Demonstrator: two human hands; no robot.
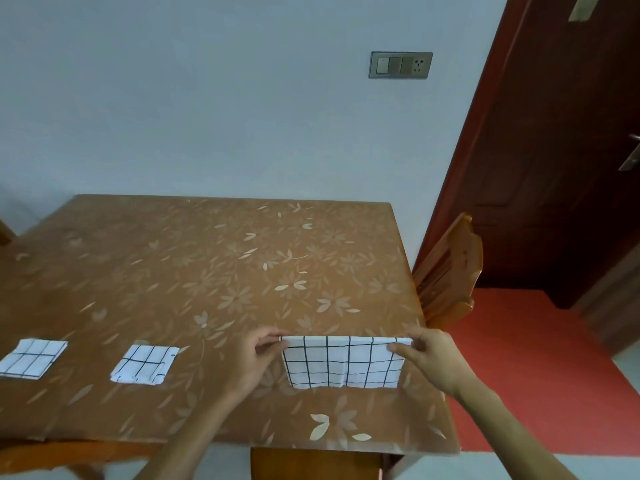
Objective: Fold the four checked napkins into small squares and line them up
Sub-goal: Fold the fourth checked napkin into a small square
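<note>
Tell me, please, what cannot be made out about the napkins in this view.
Head view: only three napkins show; the fourth napkin is nowhere in frame.
Head view, left edge: the leftmost folded napkin has its left corner cut off.
Head view: the held napkin has its far corners covered by the left hand and right hand pinching them; its layer count cannot be read.

Lit softly and evenly at moderate brightness, with a cool grey cast on the wall (207,98). Mild sheen on the tablecloth (242,271), strongest toward its right and near parts. Faint, soft-edged shadow just below the held napkin (343,362). Darkest at the door (554,150), with little detail. Bent strongly by the wide-angle lens toward the edges: tilted door, splayed tablecloth sides. Slightly soft overall, softest at the left margin.
</note>
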